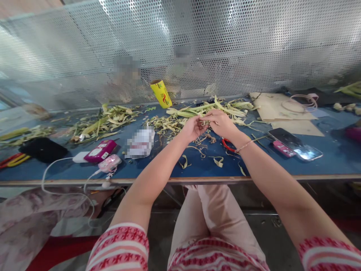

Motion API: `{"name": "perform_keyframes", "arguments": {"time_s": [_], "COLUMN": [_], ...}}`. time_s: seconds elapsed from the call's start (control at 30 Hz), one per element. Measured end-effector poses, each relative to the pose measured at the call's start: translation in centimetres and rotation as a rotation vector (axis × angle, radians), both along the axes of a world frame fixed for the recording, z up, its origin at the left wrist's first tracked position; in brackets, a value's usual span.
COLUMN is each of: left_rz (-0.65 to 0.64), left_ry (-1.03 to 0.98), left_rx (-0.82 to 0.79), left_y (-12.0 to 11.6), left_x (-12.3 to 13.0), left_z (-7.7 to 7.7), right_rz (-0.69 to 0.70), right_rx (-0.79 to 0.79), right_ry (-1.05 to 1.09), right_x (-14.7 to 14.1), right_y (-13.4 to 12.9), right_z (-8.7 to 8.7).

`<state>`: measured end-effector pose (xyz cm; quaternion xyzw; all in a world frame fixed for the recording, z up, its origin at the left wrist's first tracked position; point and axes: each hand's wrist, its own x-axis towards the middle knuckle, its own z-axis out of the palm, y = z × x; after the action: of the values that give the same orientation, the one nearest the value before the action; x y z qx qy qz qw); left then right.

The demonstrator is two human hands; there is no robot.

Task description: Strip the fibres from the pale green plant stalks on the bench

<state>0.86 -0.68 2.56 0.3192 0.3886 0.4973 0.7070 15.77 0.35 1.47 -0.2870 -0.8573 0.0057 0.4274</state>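
Observation:
My left hand [195, 129] and my right hand [221, 122] meet over a heap of pale green plant scraps [166, 124] on the blue table. The fingers of both are bent together around something small and greenish, too small to name. Long pale green stalks [184, 112] lie just behind the hands. Under my right wrist are red-handled scissors [228, 146], partly hidden by the forearm. Loose curled peels [218, 162] are scattered nearer the table edge.
A yellow tube [161, 94] leans by the perforated metal panel [208, 49]. Left are a plastic packet [141, 143], a magenta charger [100, 150] with cables and more scraps [115, 116]. A phone [295, 144] and brown paper [282, 109] lie right. Another person's patterned leg [36, 214] shows lower left.

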Motion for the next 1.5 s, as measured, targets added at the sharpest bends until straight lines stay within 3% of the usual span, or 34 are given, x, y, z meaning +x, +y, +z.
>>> {"name": "perform_keyframes", "arguments": {"time_s": [0.33,0.6,0.97,1.13,1.27,1.37,1.5], "left_rz": [-0.090,0.007,-0.008,-0.021,0.037,0.042,0.006], "left_ry": [-0.060,-0.069,-0.046,-0.049,-0.024,-0.001,0.034], "left_rx": [0.091,0.038,0.048,0.163,0.186,0.209,0.296], "left_y": [0.0,-0.1,-0.2,-0.2,0.3,0.5,0.1], "left_x": [-0.5,-0.2,0.2,0.4,0.3,0.3,0.3], "left_z": [-0.2,0.1,0.2,-0.2,-0.7,-0.9,-0.9], "right_rz": [-0.042,0.011,0.007,0.057,-0.130,-0.213,-0.139], "right_rx": [-0.052,-0.041,-0.133,-0.255,-0.254,-0.412,-0.730], "right_ry": [0.094,0.033,0.065,0.244,0.495,0.510,0.478], "right_x": [0.2,0.1,0.1,-0.1,0.2,0.5,0.3], "right_y": [0.1,-0.4,-0.9,-0.6,1.3,2.6,2.4], "right_z": [0.2,0.4,0.5,0.6,0.0,-0.4,-0.4]}}
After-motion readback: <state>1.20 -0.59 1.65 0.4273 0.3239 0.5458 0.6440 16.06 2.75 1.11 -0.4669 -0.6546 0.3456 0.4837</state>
